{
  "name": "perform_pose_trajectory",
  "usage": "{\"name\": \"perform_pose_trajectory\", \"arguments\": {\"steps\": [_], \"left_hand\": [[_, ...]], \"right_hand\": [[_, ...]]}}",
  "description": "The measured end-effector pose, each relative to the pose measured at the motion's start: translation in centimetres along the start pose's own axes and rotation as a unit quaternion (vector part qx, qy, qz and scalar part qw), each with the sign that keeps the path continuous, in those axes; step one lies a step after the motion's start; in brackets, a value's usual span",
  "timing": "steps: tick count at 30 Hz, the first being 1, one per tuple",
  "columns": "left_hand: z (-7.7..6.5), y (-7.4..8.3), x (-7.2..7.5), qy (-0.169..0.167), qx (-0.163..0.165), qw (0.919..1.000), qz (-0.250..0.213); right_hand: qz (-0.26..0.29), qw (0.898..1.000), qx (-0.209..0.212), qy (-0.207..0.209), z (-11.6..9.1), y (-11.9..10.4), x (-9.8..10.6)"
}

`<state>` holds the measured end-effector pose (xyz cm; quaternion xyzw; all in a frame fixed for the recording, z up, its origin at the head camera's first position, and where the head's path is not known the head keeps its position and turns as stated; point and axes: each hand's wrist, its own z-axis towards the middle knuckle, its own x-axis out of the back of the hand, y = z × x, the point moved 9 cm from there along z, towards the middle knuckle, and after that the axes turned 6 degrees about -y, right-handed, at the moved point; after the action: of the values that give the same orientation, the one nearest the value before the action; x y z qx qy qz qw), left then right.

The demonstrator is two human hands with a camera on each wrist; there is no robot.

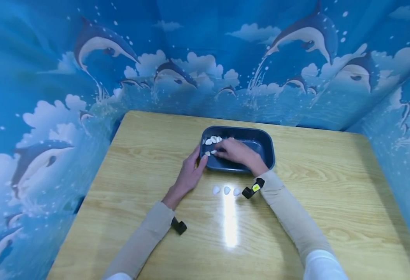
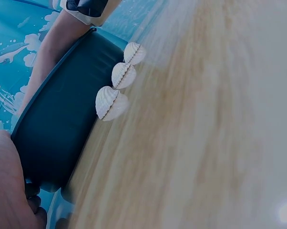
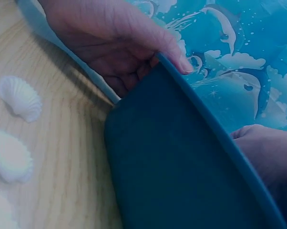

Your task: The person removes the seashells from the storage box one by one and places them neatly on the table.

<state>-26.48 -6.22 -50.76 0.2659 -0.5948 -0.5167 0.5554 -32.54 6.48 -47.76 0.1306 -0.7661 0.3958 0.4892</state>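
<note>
In the head view a dark blue rectangular basin (image 1: 238, 168) stands on the table, with several white seashells (image 1: 209, 142) inside its left end. My left hand (image 1: 188, 171) grips the basin's left end; in the right wrist view its thumb (image 3: 174, 51) lies over the rim and its fingers are bent against the outer wall. My right hand (image 1: 238, 151) reaches down into the basin, where its fingertips pinch a small white seashell (image 1: 213, 152). Beside that lies another seashell (image 1: 207, 153). The basin's wall hides most of the right hand's fingers in the right wrist view.
Three white ribbed seashells (image 1: 227, 190) lie in a row on the wooden table (image 1: 149, 155), close in front of the basin. Behind the table and along its sides hangs a blue cloth (image 1: 205, 97) printed with dolphins.
</note>
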Motion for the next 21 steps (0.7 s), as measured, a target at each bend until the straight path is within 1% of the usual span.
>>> {"name": "perform_pose_trajectory", "arguments": {"steps": [6,9,11,16,18,21], "left_hand": [[0.0,0.0,0.1,0.001,-0.001,1.0,0.0],[0.1,0.1,0.0,-0.002,-0.001,1.0,0.001],[0.1,0.1,0.0,-0.003,-0.002,1.0,0.001],[0.2,0.1,-0.1,-0.006,0.002,1.0,0.003],[0.1,0.1,-0.1,-0.007,0.006,1.0,0.004],[0.1,0.2,-0.1,-0.005,0.003,1.0,0.001]], "right_hand": [[0.051,0.998,0.004,-0.019,-0.1,0.4,-0.2],[0.064,0.998,-0.006,-0.021,-0.1,0.9,-0.3],[0.067,0.997,-0.023,-0.013,-0.2,1.3,-0.1],[0.056,0.996,-0.063,0.036,-0.6,2.1,0.7],[0.056,0.995,-0.067,0.05,-0.7,2.1,0.9],[0.061,0.995,-0.063,0.046,-0.6,2.0,0.7]]}}
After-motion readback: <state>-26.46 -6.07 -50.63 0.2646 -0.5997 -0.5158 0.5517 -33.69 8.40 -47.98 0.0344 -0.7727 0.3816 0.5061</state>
